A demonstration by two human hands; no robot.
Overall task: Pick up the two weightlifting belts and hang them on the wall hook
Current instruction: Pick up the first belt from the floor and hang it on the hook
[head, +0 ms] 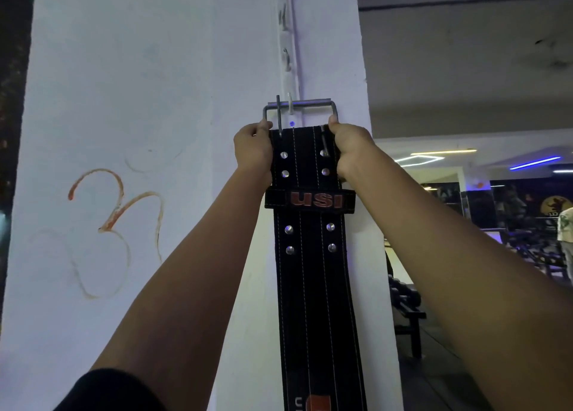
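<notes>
White pillar (139, 100) fills the view, a dim gym opening at three o'clock. Nearest, both arms reach up: the left hand (252, 151) and right hand (350, 148) are each closed on the top edges of a black belt (310, 271) that hangs straight down. Its metal buckle (300, 109) sits over the white wall hook (290, 105) at twelve o'clock, apparently just seated. Only one belt shows; the second seems still to do. Nothing blocks the hook.
</notes>
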